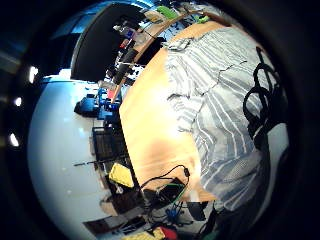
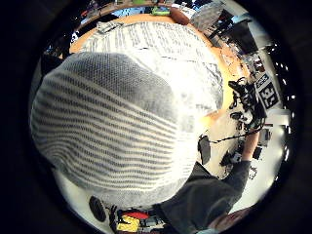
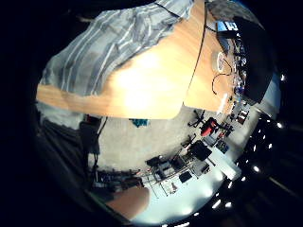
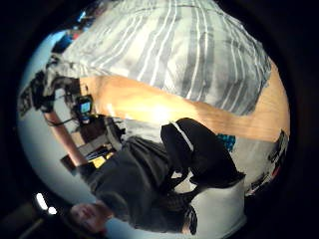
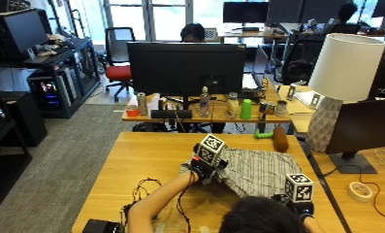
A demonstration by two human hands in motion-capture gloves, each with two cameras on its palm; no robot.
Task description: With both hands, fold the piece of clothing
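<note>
Lying on the wooden table [image 5: 153, 155] in front of the person – a grey striped shirt [image 5: 260, 170], bunched and only partly flattened. Judging from this, folding is only beginning: no neat rectangle showing yet, edges uneven, one side raised.

Lifting a part of the shirt at its near-left edge with the left hand [image 5: 201, 167], well above the table. Filling the left thumb side palm view – striped cloth draped close over the palm, so seeming to be pinched or gripped, though the fingers themselves not showing clearly. Staying low at the near-right corner of the shirt, the right hand [image 5: 298, 206], mostly hidden behind the head; impossible to tell whether its fingers are spread or pinching.

Remaining, as a judgement: carrying the lifted part across, laying it flat, then making the further folds and smoothing.

Reading of labels: no brand or writing readable on the shirt. Standing beyond the table, bottles [image 5: 234, 106] and a lamp [image 5: 337, 87] – no legible text there either.
</note>
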